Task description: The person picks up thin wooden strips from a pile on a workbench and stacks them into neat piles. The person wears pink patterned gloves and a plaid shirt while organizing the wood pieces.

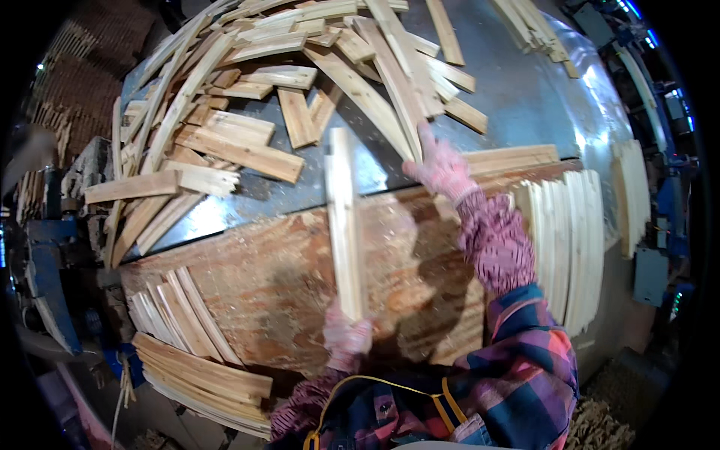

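My left hand (347,341), in a pale pink glove, is closed round the near end of a wooden slat (343,217). That slat points away from me over the plywood board (285,262), its far end above the metal table. Farther out on the right, my gloved right hand (442,165) reaches to the edge of a loose heap of slats (240,146). Its thumb and forefinger are spread apart at the near end of a long slat (390,82); its other fingers are partly hidden. Whether it presses on that slat is hard to see.
Neat rows of slats stand at the right (566,247) and at the near left (202,375). More slats lie at the far right (532,30) of the metal table (517,90). Blue machinery (49,285) flanks the left side.
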`<state>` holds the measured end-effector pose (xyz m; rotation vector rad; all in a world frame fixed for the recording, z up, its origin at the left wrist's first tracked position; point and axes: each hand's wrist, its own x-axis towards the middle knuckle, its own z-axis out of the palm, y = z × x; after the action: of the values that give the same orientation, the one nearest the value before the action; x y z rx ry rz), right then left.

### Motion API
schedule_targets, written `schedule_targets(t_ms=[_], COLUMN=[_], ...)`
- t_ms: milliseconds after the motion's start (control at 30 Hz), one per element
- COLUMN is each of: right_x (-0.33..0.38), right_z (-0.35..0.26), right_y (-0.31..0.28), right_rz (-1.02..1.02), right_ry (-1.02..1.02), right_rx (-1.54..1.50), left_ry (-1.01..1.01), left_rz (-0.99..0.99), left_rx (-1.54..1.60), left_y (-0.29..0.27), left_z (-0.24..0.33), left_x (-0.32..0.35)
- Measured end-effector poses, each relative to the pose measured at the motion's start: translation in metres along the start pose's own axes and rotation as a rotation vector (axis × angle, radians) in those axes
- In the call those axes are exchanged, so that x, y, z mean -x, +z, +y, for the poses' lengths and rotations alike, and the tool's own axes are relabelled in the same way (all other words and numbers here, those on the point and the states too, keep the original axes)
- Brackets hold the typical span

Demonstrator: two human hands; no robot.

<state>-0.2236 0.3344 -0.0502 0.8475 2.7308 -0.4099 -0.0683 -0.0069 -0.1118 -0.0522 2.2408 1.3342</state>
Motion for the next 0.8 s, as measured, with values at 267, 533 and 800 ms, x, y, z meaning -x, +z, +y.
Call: schedule_targets(t_ms=[267, 533, 800], right_x=[0.3, 0.16, -0.118], right_z=[0.07, 0.029, 0.067], right_y=[0.177, 0.087, 0.035], right_rz=[-0.483, -0.274, 0.593], right_ry=[0.007, -0.365, 0.137], right_rx=[-1.175, -0.491, 0.02], left_ry=[-0.164, -0.08, 0.71], left_rz=[0.002, 0.003, 0.133], left_rx=[-0.243, -0.726, -0.69], left_y=[-0.015, 0.026, 0.018], left_z=[-0.011, 0.02, 0.069], left_x=[0.016, 0.02, -0.023])
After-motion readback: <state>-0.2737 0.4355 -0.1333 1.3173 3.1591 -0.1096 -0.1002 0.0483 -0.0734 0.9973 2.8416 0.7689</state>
